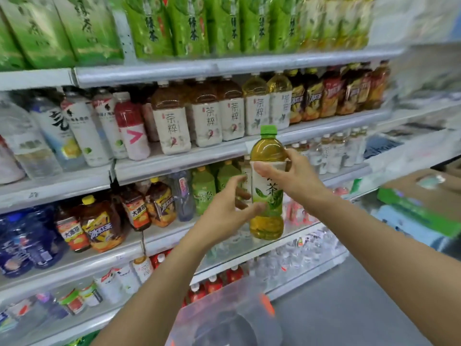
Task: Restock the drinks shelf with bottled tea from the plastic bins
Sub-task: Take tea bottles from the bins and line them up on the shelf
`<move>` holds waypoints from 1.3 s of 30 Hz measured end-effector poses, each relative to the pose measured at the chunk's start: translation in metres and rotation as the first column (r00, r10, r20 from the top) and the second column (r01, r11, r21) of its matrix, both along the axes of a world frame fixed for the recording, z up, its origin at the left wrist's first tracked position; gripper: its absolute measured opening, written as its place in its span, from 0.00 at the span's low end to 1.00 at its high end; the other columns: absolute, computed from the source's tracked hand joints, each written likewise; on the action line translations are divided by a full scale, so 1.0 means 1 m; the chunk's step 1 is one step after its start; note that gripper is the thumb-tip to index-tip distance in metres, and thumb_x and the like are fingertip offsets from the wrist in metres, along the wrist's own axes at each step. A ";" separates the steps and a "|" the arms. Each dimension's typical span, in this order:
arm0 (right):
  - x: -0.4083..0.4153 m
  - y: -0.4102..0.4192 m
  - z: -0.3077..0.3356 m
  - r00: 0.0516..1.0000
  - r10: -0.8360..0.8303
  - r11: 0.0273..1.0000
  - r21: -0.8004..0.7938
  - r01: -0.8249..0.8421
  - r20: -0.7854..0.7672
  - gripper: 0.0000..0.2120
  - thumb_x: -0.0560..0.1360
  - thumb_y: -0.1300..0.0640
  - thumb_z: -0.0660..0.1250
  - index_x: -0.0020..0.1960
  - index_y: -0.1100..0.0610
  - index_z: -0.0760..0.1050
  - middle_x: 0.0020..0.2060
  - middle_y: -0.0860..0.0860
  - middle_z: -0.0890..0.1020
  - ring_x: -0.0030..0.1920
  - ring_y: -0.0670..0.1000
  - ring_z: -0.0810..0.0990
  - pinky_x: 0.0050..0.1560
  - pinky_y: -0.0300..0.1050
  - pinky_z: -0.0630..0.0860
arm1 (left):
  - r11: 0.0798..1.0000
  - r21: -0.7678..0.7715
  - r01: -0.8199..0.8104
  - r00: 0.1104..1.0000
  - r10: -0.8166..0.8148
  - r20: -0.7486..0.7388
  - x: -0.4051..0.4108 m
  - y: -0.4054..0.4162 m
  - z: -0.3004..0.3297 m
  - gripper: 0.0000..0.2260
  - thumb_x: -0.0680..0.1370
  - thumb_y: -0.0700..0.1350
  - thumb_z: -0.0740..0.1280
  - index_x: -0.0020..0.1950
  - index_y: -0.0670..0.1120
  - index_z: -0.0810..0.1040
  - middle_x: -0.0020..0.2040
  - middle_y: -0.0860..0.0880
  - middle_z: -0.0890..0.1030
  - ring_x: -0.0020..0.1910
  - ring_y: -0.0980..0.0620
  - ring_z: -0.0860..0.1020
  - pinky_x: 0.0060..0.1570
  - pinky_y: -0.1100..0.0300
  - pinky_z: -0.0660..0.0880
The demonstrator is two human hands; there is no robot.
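Head view shows you holding a bottled tea (267, 186) upright in front of the drinks shelf (174, 163), its long axis vertical, green cap up. Your right hand (290, 177) makes the grip: thumb across the front of the white label, fingers curled round the far side, just below the shoulder of the bottle. Your left hand (225, 208) is beside the lower half, fingers spread and loosely bent, the thumb tip at the label's lower edge; whether it presses the bottle or only nears it you cannot tell from here.

The relation that matters: the bottle stands between your hands and the shelf row of green-labelled bottles (214, 188), which lies directly behind it and slightly to the left. The left hand is the nearer one to that row. Judged from this, the move ahead is a forward push, keeping the bottle vertical. A clear plastic bin (224, 318) sits low, beneath your forearms.
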State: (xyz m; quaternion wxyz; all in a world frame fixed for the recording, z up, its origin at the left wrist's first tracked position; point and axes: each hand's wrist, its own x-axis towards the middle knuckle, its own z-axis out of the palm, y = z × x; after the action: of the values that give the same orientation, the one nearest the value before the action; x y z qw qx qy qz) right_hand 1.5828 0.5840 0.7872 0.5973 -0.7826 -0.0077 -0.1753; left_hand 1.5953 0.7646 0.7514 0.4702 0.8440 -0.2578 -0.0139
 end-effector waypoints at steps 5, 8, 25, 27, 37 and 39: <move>0.038 -0.069 0.028 0.998 -0.009 0.997 -0.081 0.014 0.060 0.26 0.64 0.41 0.79 0.56 0.50 0.76 0.46 0.47 0.85 0.44 0.42 0.84 0.45 0.42 0.83 | 1.000 -0.023 -0.007 0.993 0.009 0.119 0.057 -0.055 0.028 0.33 0.75 0.55 0.73 0.76 0.53 0.62 0.60 0.54 0.78 0.56 0.57 0.78 0.57 0.57 0.77; 0.071 -0.112 0.048 0.996 -0.024 0.989 -0.143 0.037 0.087 0.29 0.61 0.38 0.79 0.56 0.49 0.75 0.47 0.46 0.84 0.48 0.45 0.84 0.52 0.49 0.82 | 0.999 -0.036 -0.032 0.986 0.037 0.163 0.100 -0.087 0.050 0.33 0.75 0.56 0.72 0.76 0.55 0.61 0.58 0.58 0.76 0.55 0.60 0.78 0.49 0.65 0.75; 0.233 -0.337 0.182 0.914 -0.153 0.979 -0.065 0.191 0.376 0.23 0.65 0.39 0.77 0.54 0.49 0.77 0.44 0.44 0.85 0.39 0.39 0.84 0.35 0.32 0.78 | 0.981 -0.183 -0.057 0.857 0.142 0.495 0.280 -0.306 0.199 0.33 0.77 0.52 0.72 0.78 0.50 0.60 0.68 0.52 0.70 0.63 0.55 0.71 0.65 0.55 0.72; 0.248 -0.366 0.196 0.900 -0.157 0.974 -0.090 0.210 0.407 0.20 0.65 0.39 0.77 0.50 0.48 0.78 0.41 0.42 0.85 0.40 0.40 0.84 0.37 0.35 0.79 | 0.979 -0.178 -0.094 0.831 0.176 0.527 0.294 -0.331 0.207 0.34 0.77 0.52 0.73 0.78 0.49 0.61 0.69 0.51 0.69 0.65 0.54 0.71 0.68 0.52 0.71; 0.339 -0.518 0.272 0.857 -0.079 0.983 -0.104 0.153 0.510 0.16 0.66 0.44 0.78 0.46 0.50 0.76 0.35 0.42 0.82 0.30 0.34 0.80 0.24 0.28 0.71 | 0.823 -0.282 -0.493 0.565 0.549 0.616 0.381 -0.446 0.251 0.39 0.76 0.52 0.73 0.78 0.42 0.57 0.75 0.41 0.59 0.77 0.42 0.55 0.76 0.51 0.51; 0.359 -0.546 0.284 0.849 -0.072 0.985 -0.096 0.143 0.523 0.19 0.66 0.44 0.78 0.50 0.51 0.75 0.39 0.43 0.81 0.30 0.33 0.80 0.24 0.28 0.71 | 0.767 -0.336 -0.547 0.495 0.620 0.609 0.398 -0.461 0.260 0.40 0.74 0.51 0.74 0.77 0.39 0.56 0.75 0.39 0.59 0.76 0.40 0.55 0.77 0.48 0.51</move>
State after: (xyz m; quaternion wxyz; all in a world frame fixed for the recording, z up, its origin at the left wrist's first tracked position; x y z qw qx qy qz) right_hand 1.9414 0.0376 1.0716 0.5095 -0.7435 -0.1353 -0.4114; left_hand 1.9931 0.3032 1.0117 0.3562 0.7976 -0.1131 0.4734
